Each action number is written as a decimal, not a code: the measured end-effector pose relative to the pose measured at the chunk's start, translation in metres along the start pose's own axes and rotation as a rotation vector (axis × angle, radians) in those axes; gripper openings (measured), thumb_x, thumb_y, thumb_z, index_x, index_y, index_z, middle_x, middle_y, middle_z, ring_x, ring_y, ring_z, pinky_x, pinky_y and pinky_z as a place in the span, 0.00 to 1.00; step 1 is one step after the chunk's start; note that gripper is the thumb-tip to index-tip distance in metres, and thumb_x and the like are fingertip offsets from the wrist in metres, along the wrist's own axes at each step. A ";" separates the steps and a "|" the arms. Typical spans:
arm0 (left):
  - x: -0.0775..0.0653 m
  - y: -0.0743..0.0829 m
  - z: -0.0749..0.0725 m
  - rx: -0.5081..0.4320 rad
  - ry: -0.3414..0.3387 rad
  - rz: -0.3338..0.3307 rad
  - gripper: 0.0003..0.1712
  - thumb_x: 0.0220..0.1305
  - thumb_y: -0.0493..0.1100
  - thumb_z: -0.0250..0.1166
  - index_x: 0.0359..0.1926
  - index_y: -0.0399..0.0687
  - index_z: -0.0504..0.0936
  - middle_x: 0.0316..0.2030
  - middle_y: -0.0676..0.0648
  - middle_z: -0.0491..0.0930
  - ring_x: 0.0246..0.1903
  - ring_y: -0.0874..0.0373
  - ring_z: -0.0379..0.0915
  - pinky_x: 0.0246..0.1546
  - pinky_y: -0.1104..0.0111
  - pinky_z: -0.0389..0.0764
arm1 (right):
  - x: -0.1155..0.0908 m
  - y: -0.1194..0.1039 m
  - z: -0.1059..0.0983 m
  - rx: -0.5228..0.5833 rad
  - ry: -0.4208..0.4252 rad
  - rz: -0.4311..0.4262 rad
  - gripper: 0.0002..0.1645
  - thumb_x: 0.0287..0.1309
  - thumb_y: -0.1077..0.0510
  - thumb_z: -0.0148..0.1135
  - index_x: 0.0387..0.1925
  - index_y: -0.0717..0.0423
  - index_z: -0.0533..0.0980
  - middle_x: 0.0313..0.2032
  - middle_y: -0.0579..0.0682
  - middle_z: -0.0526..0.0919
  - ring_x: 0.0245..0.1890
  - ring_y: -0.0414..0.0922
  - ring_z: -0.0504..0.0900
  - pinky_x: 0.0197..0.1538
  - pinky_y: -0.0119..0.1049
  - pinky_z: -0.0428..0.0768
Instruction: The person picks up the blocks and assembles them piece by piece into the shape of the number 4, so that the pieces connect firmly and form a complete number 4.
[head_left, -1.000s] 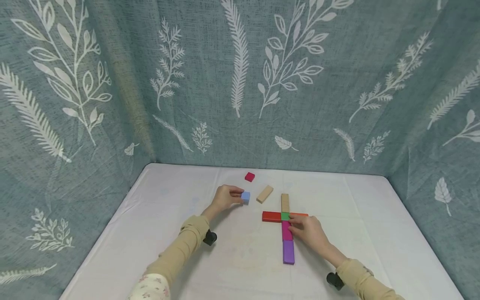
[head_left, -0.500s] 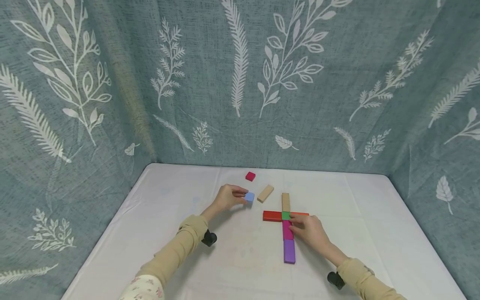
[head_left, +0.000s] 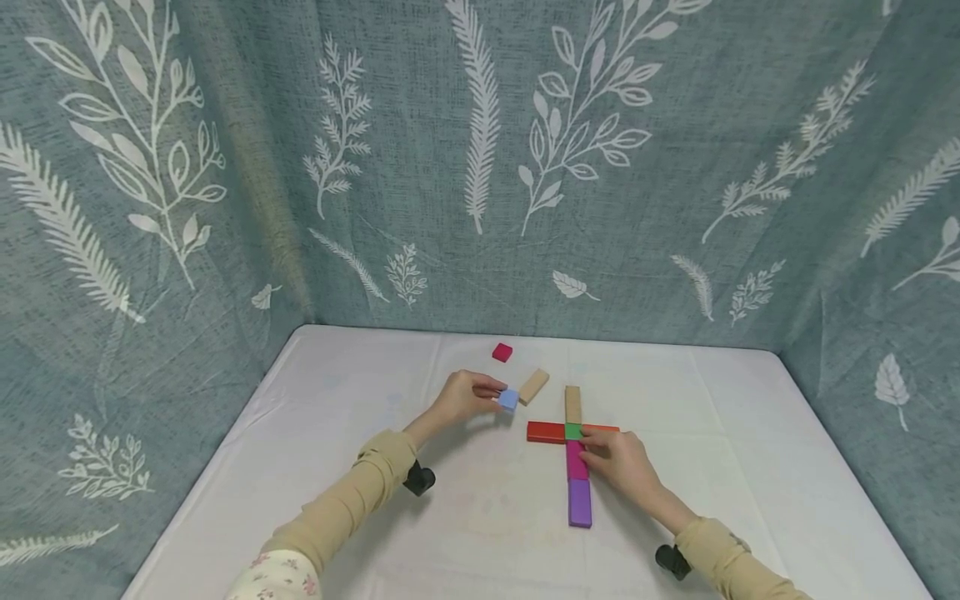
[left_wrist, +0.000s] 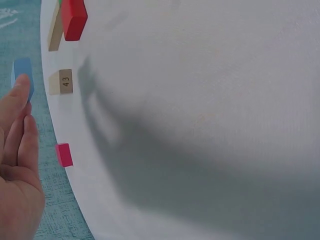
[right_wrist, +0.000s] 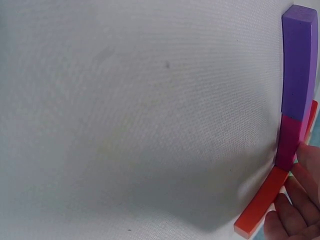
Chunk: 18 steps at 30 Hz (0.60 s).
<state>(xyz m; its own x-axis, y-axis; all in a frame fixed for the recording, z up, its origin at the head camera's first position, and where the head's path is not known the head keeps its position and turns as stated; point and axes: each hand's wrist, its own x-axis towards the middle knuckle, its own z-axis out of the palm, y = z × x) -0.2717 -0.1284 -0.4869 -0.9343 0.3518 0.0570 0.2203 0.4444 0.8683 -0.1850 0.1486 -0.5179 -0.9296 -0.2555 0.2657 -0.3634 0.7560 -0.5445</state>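
A small light-blue block (head_left: 508, 400) is pinched between the thumb and fingertips of my left hand (head_left: 463, 396). In the left wrist view the blue block (left_wrist: 22, 65) is raised, with a shadow on the cloth. Flat blocks lie in a cross: green (head_left: 572, 432) at the centre, red block (head_left: 546, 432) left, orange block (right_wrist: 262, 200) right, plain wooden block (head_left: 572, 404) behind, magenta block (head_left: 577, 461) in front, then purple block (head_left: 580, 504). My right hand (head_left: 618, 462) rests at the corner, fingertips by the green and orange blocks, thumb against the magenta one.
A loose wooden block (head_left: 534, 387), marked 43 in the left wrist view, lies just beyond the blue one. Farther back is a small crimson block (head_left: 502, 352). A patterned curtain (head_left: 420, 167) hangs behind the white-covered table (head_left: 360, 358).
My left hand has carried the blue block a little to the right, toward the loose wooden block and the cross. The blue block has tilted slightly. My right hand stays in place.
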 end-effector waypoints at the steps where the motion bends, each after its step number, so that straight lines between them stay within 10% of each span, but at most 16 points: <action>1: 0.000 0.001 0.000 0.004 -0.002 0.004 0.18 0.49 0.33 0.72 0.45 0.38 0.85 0.44 0.40 0.85 0.42 0.52 0.84 0.43 0.68 0.83 | 0.000 0.000 0.000 -0.002 0.000 0.003 0.12 0.48 0.64 0.71 0.38 0.61 0.84 0.46 0.55 0.85 0.46 0.52 0.84 0.49 0.47 0.81; 18: -0.004 -0.001 0.008 0.025 -0.077 0.072 0.16 0.50 0.32 0.71 0.43 0.34 0.85 0.41 0.37 0.85 0.42 0.48 0.83 0.42 0.69 0.83 | 0.003 0.002 -0.001 -0.012 -0.006 0.006 0.13 0.47 0.64 0.70 0.38 0.62 0.84 0.47 0.55 0.85 0.45 0.52 0.85 0.49 0.47 0.81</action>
<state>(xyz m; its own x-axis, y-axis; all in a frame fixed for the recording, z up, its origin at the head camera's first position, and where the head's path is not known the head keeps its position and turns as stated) -0.2662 -0.1235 -0.4925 -0.8920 0.4450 0.0800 0.2936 0.4356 0.8509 -0.1881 0.1506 -0.5176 -0.9321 -0.2544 0.2577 -0.3570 0.7648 -0.5363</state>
